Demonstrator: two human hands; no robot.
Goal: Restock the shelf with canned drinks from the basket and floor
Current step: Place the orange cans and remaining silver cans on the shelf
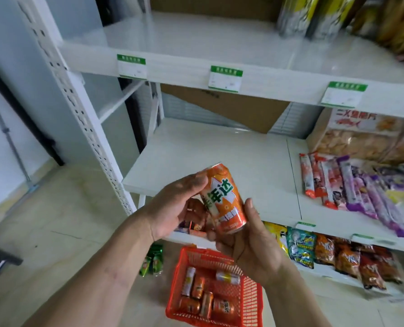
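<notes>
I hold an orange drink can (224, 199) tilted in front of the middle white shelf (219, 156). My left hand (175, 206) grips its upper side, and my right hand (245, 241) cups its bottom with the thumb along the can. Below, a red plastic basket (250, 300) on the floor holds several orange and silver cans (196, 296) lying on their sides. Green cans (152, 261) stand on the floor left of the basket.
The top shelf (196, 38) carries price tags (224, 79) on its edge and snack bags at the far right. Purple and red snack packets (351, 185) lie on the middle shelf's right part. Bagged snacks (337, 253) fill the lower shelf. A white perforated upright (78, 109) stands left.
</notes>
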